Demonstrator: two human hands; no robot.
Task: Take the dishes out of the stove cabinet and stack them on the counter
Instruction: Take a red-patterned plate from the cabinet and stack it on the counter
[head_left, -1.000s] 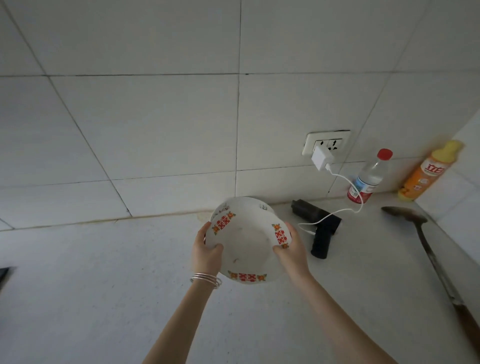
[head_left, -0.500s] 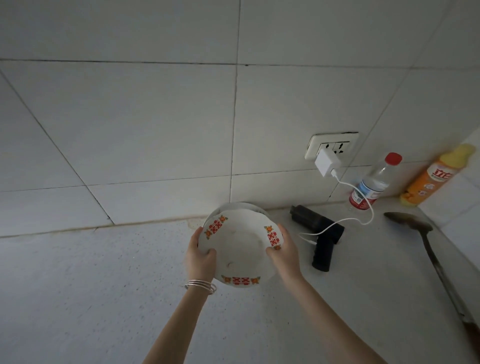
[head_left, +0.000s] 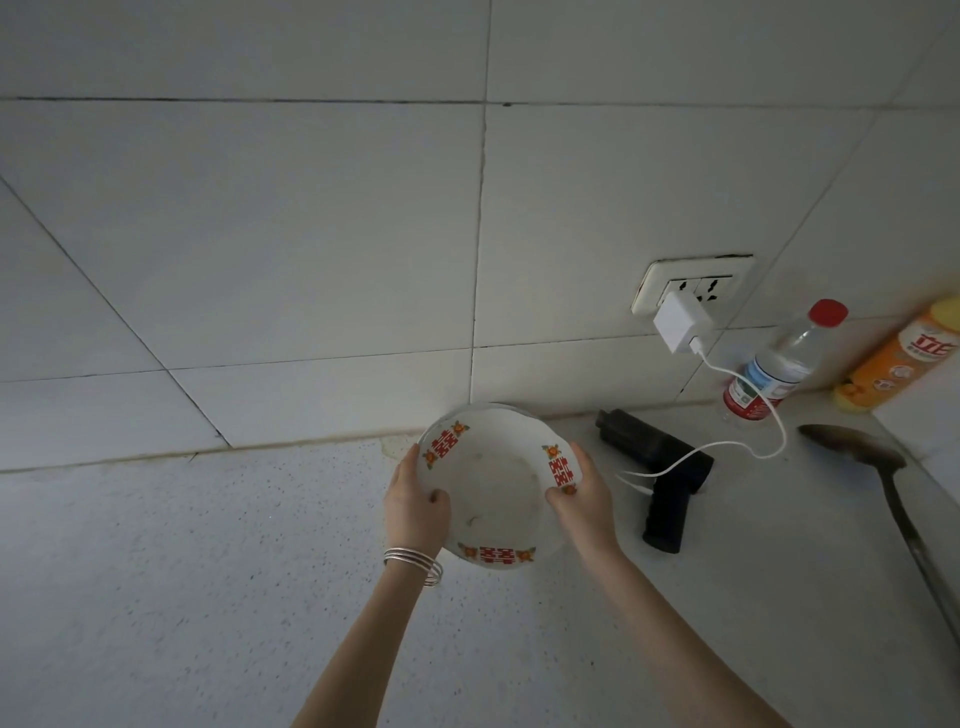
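The person's two hands grip one white dish (head_left: 493, 483) with red and orange motifs on its rim. The left hand (head_left: 415, 506) clasps the left edge, its thumb inside the dish and its fingers behind. The right hand (head_left: 582, 501) clasps the right edge the same way, its thumb on a red motif. The hands are apart, with the dish between them. The dish is tilted so that its inside faces the camera, and it is low over the speckled worktop (head_left: 182, 571), close to the tiled wall (head_left: 311, 234). Whether it touches the worktop cannot be told. A second pale rim shows just behind its far edge.

Thin silver bangles (head_left: 415, 564) circle the left wrist. To the right of the dish a black pistol-shaped tool (head_left: 660, 467) lies on the worktop. A white cable (head_left: 769, 415) runs to it from a white charger (head_left: 678, 322) plugged into a wall socket (head_left: 696, 283). Further right are a clear bottle (head_left: 779, 364) with a red cap, an orange bottle (head_left: 898, 364) and a dark long-handled ladle (head_left: 872, 457).
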